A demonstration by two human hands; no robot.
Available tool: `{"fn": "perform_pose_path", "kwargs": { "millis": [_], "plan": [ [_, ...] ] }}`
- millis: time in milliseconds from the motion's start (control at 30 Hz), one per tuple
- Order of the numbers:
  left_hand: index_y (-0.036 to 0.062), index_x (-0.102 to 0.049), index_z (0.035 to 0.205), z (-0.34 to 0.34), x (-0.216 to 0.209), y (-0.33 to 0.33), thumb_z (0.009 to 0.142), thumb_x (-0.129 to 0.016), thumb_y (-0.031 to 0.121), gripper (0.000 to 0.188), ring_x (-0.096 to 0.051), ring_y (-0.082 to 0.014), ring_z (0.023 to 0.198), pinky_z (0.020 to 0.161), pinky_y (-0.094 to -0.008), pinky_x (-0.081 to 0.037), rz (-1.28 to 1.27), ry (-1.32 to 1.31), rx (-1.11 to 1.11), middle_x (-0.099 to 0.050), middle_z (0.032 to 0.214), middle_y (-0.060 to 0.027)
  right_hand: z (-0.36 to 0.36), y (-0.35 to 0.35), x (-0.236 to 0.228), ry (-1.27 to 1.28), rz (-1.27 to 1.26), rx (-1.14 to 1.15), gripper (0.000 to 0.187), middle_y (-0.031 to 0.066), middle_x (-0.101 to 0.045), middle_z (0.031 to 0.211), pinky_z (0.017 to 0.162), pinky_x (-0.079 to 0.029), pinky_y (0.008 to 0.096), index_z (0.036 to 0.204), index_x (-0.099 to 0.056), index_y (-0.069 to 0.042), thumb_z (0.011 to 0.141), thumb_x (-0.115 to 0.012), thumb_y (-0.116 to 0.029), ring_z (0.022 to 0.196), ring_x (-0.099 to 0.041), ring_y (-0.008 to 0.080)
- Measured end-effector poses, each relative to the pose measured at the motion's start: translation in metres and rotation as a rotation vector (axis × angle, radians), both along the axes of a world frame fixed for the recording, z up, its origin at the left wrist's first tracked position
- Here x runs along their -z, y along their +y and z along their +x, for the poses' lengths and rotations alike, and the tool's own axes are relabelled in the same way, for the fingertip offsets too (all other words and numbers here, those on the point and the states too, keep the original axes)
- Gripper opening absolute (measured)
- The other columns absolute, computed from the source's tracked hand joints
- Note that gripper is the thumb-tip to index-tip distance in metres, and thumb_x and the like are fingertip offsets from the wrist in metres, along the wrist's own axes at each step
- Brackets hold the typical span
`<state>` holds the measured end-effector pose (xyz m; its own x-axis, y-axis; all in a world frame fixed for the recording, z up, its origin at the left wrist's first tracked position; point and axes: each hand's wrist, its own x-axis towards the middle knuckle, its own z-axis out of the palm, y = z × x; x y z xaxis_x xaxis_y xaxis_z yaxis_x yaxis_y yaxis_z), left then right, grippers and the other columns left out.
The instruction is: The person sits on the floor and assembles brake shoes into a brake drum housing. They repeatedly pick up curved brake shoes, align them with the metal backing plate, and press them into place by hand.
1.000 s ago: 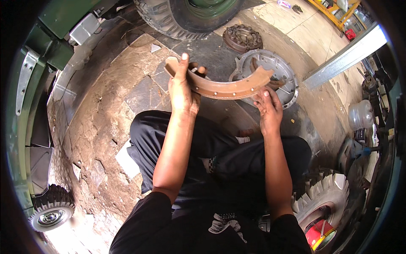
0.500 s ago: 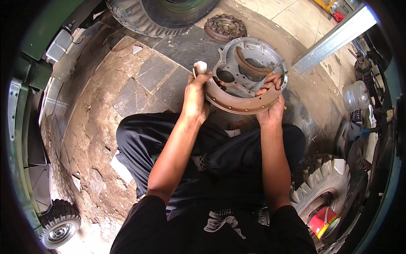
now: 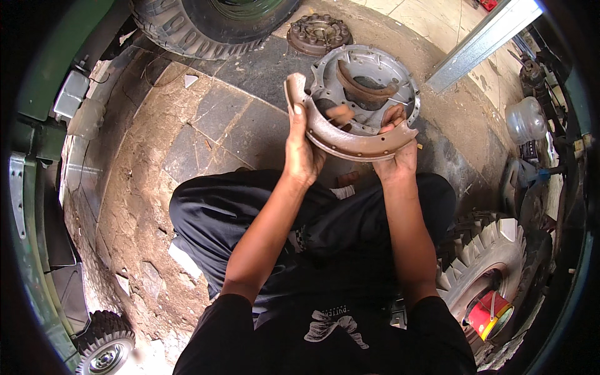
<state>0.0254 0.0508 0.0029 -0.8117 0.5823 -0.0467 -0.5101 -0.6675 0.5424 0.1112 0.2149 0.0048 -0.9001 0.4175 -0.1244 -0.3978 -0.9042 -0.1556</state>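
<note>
My left hand and right hand gripping a curved brake shoe, fingers clamped on its ends, holding it above the round backing plate lying on the stone floor.

A vehicle repair yard, by the look of it: knobby tyres on a grimy stone floor, a round backing plate and a rusty hub (green bodywork alongside).
</note>
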Motion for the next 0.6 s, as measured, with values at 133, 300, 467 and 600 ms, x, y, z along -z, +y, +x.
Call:
{"fn": "perform_pose_path", "kwargs": {
  "millis": [133,300,467,600],
  "plan": [
    [0.0065,-0.051,0.129,-0.003,0.03,-0.006,0.103,-0.051,0.047,0.049,-0.07,-0.039,0.1,0.106,-0.0636,-0.05,0.271,-0.112,0.07,-0.071,0.11,-0.0244,-0.001,-0.004,0.008,-0.07,0.152,0.058,0.02,-0.0004,-0.068,0.107,0.07,-0.065,0.0274,0.119,-0.067,-0.008,0.101,-0.065,-0.019,0.089,-0.071,0.0099],
    [0.0023,-0.051,0.138,-0.018,0.037,-0.011,0.102,-0.055,0.041,0.053,-0.065,-0.0358,0.112,0.114,-0.0605,-0.043,0.305,-0.184,0.06,-0.066,0.117,-0.0196,-0.007,-0.017,0.011,-0.114,0.232,0.037,0.028,-0.0033,-0.064,0.116,0.074,-0.06,0.0253,0.122,-0.067,-0.01,0.098,-0.072,-0.023,0.102,-0.065,0.0079],
    [0.0051,-0.054,0.134,-0.01,0.054,0.005,0.107,-0.042,0.057,0.059,-0.063,-0.0271,0.102,0.1,-0.0442,-0.054,0.127,-0.41,-0.012,-0.061,0.111,-0.0116,-0.012,-0.043,-0.005,-0.289,0.252,0.044,0.021,-0.006,-0.055,0.107,0.07,-0.051,0.0241,0.117,-0.061,-0.013,0.101,-0.068,-0.025,0.08,-0.056,0.0055],
    [0.0095,-0.055,0.132,-0.011,0.106,-0.004,0.107,-0.036,0.056,0.057,-0.058,-0.0208,0.089,0.085,-0.0373,-0.054,-0.144,-0.494,0.056,-0.058,0.105,-0.0081,-0.011,-0.05,-0.001,-0.539,0.343,-0.136,0.019,-0.0051,-0.059,0.095,0.069,-0.049,0.0266,0.114,-0.068,-0.012,0.1,-0.069,-0.023,0.082,-0.056,0.0079]
  ]
}}
